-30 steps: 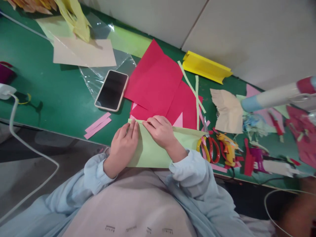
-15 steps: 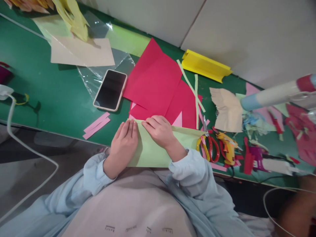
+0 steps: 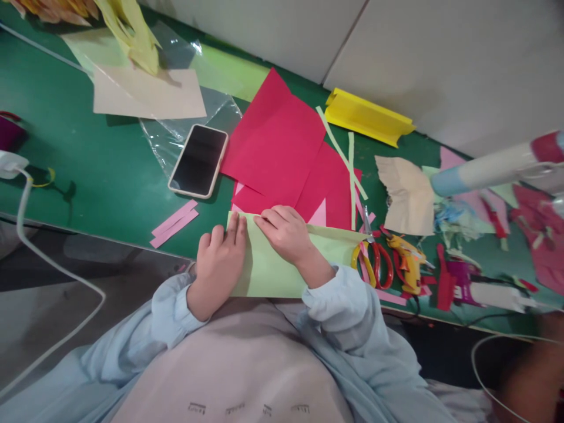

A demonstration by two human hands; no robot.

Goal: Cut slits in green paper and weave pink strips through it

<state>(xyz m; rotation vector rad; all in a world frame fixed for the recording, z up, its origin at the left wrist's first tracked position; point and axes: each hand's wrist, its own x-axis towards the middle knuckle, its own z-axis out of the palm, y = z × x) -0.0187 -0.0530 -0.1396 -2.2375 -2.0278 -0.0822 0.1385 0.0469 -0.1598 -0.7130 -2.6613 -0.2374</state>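
Observation:
A sheet of light green paper (image 3: 267,276) lies at the table's front edge, close to my body. Its far edge looks folded over in a narrow strip. My left hand (image 3: 219,261) rests on the paper's left end, two fingers stretched out to the far left corner and others bent; its thumb is hidden. My right hand (image 3: 285,236) is closed on the far edge, thumb and fingers pressed together on the fold. Beyond both hands, red paper sheets (image 3: 277,135) lie stacked, with pink paper (image 3: 318,214) showing beneath.
Scissors (image 3: 374,267) and a yellow glue gun (image 3: 409,261) lie to the right. A phone (image 3: 198,161) and pink strips (image 3: 175,223) lie left. Folded yellow card (image 3: 369,117) stands near the wall. A person's blurred arm (image 3: 529,367) shows at lower right.
My left hand's fingers were side by side; now some are bent back while two stay stretched on the corner. My right hand and the paper have hardly moved.

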